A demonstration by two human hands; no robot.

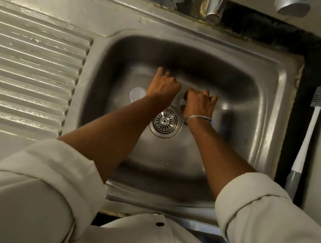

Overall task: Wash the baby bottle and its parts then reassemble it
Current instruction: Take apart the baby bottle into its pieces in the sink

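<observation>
Presently, early stage: I log left hand (164,86) curled, contents untellable; right hand (199,104) gripping a clear piece (181,103); clear cap (137,95) loose in sink (267,79); brush (310,132) aside; reassembly outstanding.

The person wears a cream shirt (136,241), sleeves (47,166) rolled, and 1 metal bangle (198,118).

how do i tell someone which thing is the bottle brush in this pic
Start at the steel sink and look just past its right rim, outside the basin. The brush is there, running from far to near. It is the only long thin thing around: a white handle, a grey bristled head at the far end and a grey grip at the near end.
</observation>
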